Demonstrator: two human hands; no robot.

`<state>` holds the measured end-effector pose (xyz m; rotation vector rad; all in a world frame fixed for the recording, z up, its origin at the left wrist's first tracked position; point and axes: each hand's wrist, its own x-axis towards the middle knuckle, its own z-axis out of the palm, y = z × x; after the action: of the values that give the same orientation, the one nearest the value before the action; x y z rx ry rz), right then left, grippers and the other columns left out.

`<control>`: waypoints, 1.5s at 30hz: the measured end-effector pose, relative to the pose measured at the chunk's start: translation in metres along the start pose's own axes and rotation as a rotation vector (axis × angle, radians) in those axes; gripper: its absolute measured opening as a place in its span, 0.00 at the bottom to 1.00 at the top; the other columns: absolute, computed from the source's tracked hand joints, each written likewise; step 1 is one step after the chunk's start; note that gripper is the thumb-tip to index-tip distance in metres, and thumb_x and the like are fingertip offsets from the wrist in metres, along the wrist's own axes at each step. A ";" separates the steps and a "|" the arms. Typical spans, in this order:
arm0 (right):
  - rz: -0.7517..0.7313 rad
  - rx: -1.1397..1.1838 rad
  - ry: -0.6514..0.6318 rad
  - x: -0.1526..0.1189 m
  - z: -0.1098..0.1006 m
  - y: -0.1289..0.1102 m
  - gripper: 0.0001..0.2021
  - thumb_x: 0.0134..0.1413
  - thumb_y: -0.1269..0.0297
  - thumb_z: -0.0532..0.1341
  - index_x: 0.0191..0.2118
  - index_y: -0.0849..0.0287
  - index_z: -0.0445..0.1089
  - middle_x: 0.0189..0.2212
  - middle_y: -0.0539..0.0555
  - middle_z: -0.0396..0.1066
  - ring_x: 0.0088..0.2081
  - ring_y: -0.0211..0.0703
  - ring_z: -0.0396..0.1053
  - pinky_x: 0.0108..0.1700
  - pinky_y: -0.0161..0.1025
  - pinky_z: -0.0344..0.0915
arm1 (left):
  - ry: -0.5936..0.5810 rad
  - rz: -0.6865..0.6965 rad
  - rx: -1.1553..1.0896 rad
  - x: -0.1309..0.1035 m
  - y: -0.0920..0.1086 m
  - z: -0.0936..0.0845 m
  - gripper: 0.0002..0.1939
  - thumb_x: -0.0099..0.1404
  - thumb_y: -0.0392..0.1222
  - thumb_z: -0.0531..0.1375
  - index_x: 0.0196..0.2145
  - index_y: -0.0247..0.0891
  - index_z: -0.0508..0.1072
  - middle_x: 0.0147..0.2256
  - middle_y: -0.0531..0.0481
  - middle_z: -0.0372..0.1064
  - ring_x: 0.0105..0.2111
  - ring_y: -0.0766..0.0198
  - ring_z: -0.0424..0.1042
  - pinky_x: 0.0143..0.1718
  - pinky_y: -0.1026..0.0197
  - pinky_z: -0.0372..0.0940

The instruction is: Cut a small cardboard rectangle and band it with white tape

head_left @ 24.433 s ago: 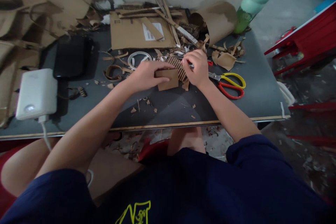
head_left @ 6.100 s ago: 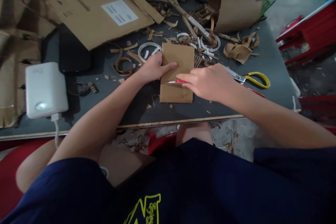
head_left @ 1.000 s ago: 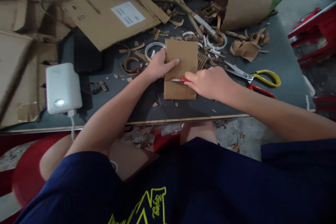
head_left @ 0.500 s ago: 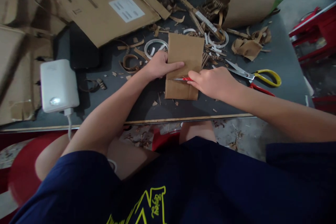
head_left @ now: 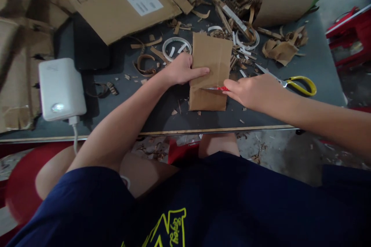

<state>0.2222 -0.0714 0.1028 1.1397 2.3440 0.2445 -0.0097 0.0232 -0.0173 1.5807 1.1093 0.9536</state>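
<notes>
One cardboard piece point(head_left: 212, 58) is lying over the counter point(head_left: 156, 110), close to the front edge, in the head view. The left hand point(head_left: 183, 70) is gripping its left side, thumb lying across the top and the other fingers partly hidden at the edge. The right hand point(head_left: 257, 90) is holding a red-handled cutter point(head_left: 222, 88), its fingers closed narrow around the grip and the blade resting on a line crossing the lower part; how deep that line is running, I cannot tell. Scissors point(head_left: 285, 83) are lying partly behind the right hand, and a white tape ring point(head_left: 164, 50) is sitting just beyond the left.

For cutting cleanly, the blade should be following that line at a low angle, with light, even pressure. The left thumb is resting above the line, and keeping it there, out of the blade's path, is mattering most. Forcing the blade would probably be tearing the board.
</notes>
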 end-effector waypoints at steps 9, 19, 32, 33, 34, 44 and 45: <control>0.068 -0.066 -0.067 -0.020 0.016 0.019 0.26 0.71 0.54 0.38 0.52 0.58 0.70 0.29 0.59 0.75 0.25 0.44 0.67 0.26 0.38 0.44 | -0.222 0.009 0.037 0.003 -0.001 -0.007 0.21 0.56 0.52 0.73 0.30 0.32 0.71 0.22 0.51 0.63 0.26 0.57 0.75 0.22 0.62 0.71; 0.127 0.136 -0.130 -0.045 0.062 0.058 0.25 0.69 0.50 0.44 0.50 0.59 0.72 0.29 0.60 0.76 0.26 0.46 0.67 0.27 0.39 0.46 | -0.160 -0.108 0.044 -0.004 0.019 -0.006 0.18 0.60 0.47 0.71 0.26 0.31 0.70 0.18 0.54 0.57 0.16 0.70 0.65 0.15 0.71 0.59; 0.018 0.157 0.102 0.012 -0.018 -0.007 0.25 0.71 0.51 0.40 0.53 0.59 0.69 0.32 0.60 0.77 0.28 0.44 0.70 0.29 0.37 0.43 | -0.152 -0.075 0.119 -0.005 0.025 -0.003 0.23 0.62 0.53 0.68 0.21 0.34 0.68 0.14 0.53 0.57 0.10 0.75 0.52 0.08 0.71 0.44; 0.007 0.151 0.107 0.015 -0.019 -0.009 0.25 0.71 0.51 0.41 0.53 0.59 0.69 0.32 0.61 0.77 0.28 0.44 0.70 0.29 0.37 0.43 | -0.157 -0.053 0.105 -0.006 0.023 -0.004 0.23 0.61 0.53 0.69 0.20 0.34 0.68 0.13 0.54 0.56 0.09 0.74 0.52 0.07 0.72 0.44; 0.000 0.146 0.112 0.017 -0.020 -0.009 0.25 0.71 0.52 0.41 0.54 0.59 0.68 0.32 0.61 0.77 0.29 0.45 0.71 0.29 0.37 0.43 | -0.165 -0.031 0.089 -0.006 0.022 -0.004 0.23 0.61 0.53 0.69 0.20 0.35 0.68 0.13 0.54 0.56 0.09 0.74 0.52 0.07 0.72 0.44; -0.051 0.067 0.091 0.020 -0.024 -0.011 0.25 0.72 0.55 0.39 0.55 0.60 0.67 0.32 0.62 0.77 0.29 0.45 0.71 0.31 0.38 0.45 | -0.165 -0.083 0.153 -0.002 0.023 -0.003 0.24 0.60 0.52 0.69 0.19 0.34 0.67 0.13 0.55 0.52 0.11 0.72 0.56 0.11 0.69 0.55; -0.045 0.070 0.104 0.020 -0.022 -0.012 0.25 0.72 0.55 0.38 0.54 0.59 0.67 0.31 0.62 0.77 0.29 0.45 0.71 0.31 0.38 0.46 | -0.169 -0.086 0.155 -0.002 0.023 -0.003 0.23 0.61 0.51 0.69 0.19 0.34 0.67 0.14 0.55 0.52 0.12 0.72 0.57 0.11 0.69 0.55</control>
<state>0.1923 -0.0623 0.1095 1.1298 2.4843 0.2116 -0.0085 0.0188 0.0056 1.6898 1.1440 0.6772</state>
